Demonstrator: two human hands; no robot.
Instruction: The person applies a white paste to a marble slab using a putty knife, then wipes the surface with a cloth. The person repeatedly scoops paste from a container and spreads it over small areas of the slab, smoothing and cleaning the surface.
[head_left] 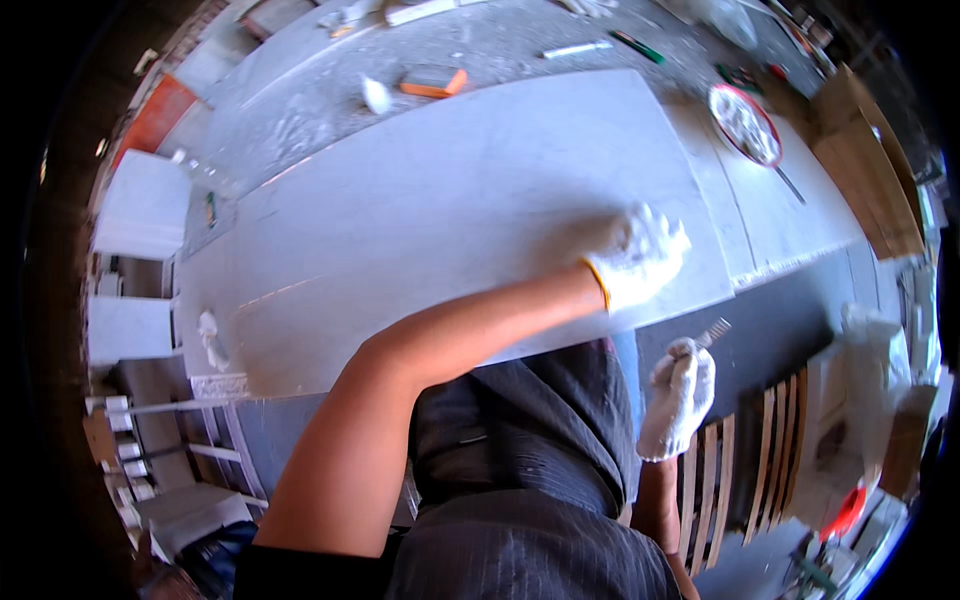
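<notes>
A large pale grey flat panel (pixel 450 200) lies across the workbench in front of me. My left hand (pixel 645 262), in a white knit glove with a yellow cuff edge, is over the panel's right part, close to its near edge. Its fingers are bent and slightly blurred, and whatever they may hold is hidden. Past the panel's near right edge, my right hand (pixel 677 398), also white-gloved, is closed around a small flat tool (pixel 716 332) with a ridged greyish end. I cannot make out the tool's exact kind.
At the right stands a red-rimmed bowl (pixel 744 124) of white paste, near a cardboard box (pixel 865 165). An orange-and-grey block (pixel 433 81), a white stick (pixel 577 49) and a green tool (pixel 637 46) lie on the dusty bench behind the panel. Wooden slats (pixel 707 495) stand at the lower right.
</notes>
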